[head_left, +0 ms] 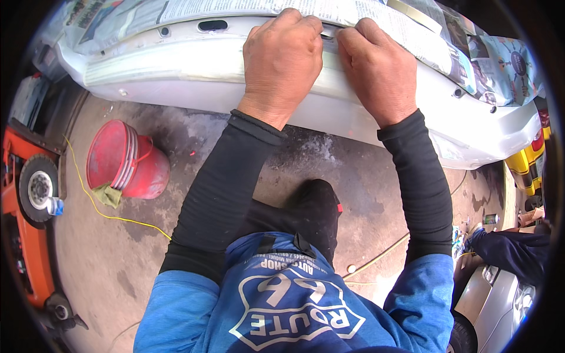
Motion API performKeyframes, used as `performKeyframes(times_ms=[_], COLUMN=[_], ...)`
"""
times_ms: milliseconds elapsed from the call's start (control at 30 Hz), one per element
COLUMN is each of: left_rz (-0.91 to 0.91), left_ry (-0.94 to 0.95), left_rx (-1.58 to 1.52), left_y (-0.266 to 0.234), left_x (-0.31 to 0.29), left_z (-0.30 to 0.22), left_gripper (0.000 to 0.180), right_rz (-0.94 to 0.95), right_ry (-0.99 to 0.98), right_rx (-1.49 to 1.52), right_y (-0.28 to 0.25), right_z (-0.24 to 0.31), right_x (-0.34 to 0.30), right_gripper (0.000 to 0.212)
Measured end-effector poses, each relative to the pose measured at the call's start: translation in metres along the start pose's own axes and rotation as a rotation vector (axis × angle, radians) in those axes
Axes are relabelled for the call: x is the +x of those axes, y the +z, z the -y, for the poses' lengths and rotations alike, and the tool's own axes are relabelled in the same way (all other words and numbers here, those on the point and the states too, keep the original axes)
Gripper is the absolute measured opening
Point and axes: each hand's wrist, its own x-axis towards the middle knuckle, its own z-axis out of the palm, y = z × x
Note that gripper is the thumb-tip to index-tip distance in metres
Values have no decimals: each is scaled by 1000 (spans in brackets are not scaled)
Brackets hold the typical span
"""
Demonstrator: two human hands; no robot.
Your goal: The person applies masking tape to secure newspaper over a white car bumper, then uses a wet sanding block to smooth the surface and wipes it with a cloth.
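White bumper (329,101) across top; blue shirt (226,300), white shield print (297,309) with lettering; newspaper (229,8), dense small text, along bumper's upper edge. Left hand (283,62), right hand (379,69) there, fingers curled; tips hidden, can't tell if clamped.

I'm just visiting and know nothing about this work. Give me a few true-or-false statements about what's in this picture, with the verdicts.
1. The left hand and right hand are at the edge of printed newspaper sheets lying along a long white panel. True.
2. White gloves cover both hands. False: they are bare; black fabric sleeves end at the wrists.
3. A thin yellow cord lies on the floor. True.
4. The round red plastic bucket is nearer the right hand than the left. False: it is nearer the left.
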Motion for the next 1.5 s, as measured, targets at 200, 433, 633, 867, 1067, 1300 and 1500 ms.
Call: performKeyframes(times_ms=[200,433,633,867,1067,1300,1500], left_rz=[18,117,142,184,230,245,302], left_ry=[1,-221,-240,-191,-169,-199,-187], left_rx=[-32,-137,-178,-168,-181,-237,-224], left_y=[1,-3,-8,-13,-17,-18,-21], left_x=[0,-1,0,0,0,0,6], left_z=[-2,-10,-9,-4,4,6,14], left_gripper=[10,10,11,17,20,22,29], right_rz=[21,9,18,29,81,77,57], right_ry=[-9,64,166,263,398,425,417], right_rx=[-31,4,1,7,58,52,2], right_y=[1,0,0,4,1,-6,6], right_z=[0,6,20,31,42,40,40], right_x=[0,-1,-4,0,0,-1,1], right_gripper=[6,5,9,11,23,28,30])
